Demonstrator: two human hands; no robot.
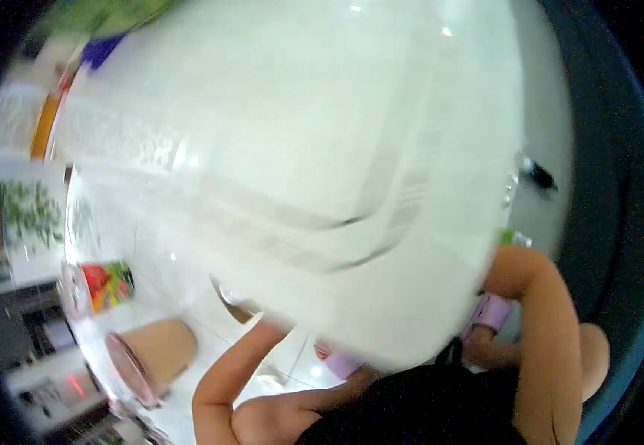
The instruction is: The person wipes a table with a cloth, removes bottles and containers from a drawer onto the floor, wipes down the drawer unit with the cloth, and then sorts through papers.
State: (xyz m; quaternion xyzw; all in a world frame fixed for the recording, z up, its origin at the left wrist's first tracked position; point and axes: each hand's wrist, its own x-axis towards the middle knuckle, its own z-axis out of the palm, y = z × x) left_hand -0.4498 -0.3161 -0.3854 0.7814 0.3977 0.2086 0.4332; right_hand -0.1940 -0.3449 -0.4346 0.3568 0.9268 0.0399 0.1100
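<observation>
A large white panel (285, 133) with rounded corners and curved grey lines fills the middle of the view, blurred and close to me. My left hand (273, 325) is at its lower left edge, with the fingers hidden. On the other side, my right hand (501, 268) goes behind the panel's right edge, and its fingers are also out of sight. I cannot tell how firmly either hand grips the panel. A curved, shiny brown-grey thing (231, 302) shows just beyond my left hand, too blurred to name.
At the lower left stand a beige bin (164, 348) and a red and green printed package (107, 288) on white tiles. A potted plant (18, 215) is farther left. A dark sofa (615, 193) lines the right, near a small black object (537, 175). Pink slippers (491, 311) are below.
</observation>
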